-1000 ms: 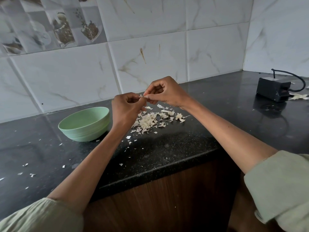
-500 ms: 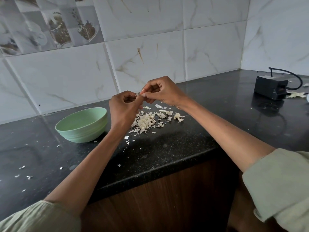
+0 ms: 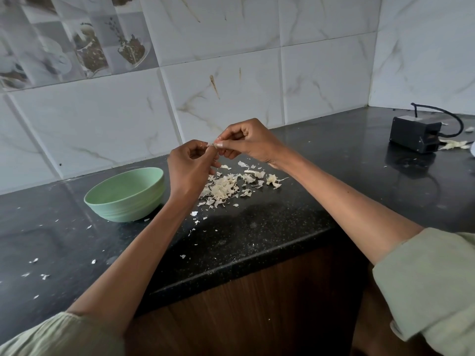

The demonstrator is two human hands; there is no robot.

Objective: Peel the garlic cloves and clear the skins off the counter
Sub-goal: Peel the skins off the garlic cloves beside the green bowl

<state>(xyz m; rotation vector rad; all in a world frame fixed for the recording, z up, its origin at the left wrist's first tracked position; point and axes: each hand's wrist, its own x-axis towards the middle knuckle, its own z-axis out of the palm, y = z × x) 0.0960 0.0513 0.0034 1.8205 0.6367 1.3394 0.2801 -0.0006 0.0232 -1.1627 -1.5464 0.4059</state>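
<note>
My left hand (image 3: 189, 167) and my right hand (image 3: 250, 141) meet above the black counter (image 3: 257, 227), fingertips together. Between them they pinch a small garlic clove (image 3: 212, 145), mostly hidden by the fingers, with a bit of pale skin showing. Right below the hands lies a heap of papery garlic skins (image 3: 226, 188). A light green bowl (image 3: 126, 195) stands on the counter to the left of my left hand; its inside is hidden from this angle.
Small skin flakes (image 3: 38, 268) are scattered over the counter's left part and near its front edge. A black box with a cable (image 3: 415, 133) sits at the back right, with more skins (image 3: 453, 144) beside it. Tiled walls close the back and the right corner.
Both hands stay together over the skin heap, with only slight finger movement on the clove. The camera view has shifted a little.
</note>
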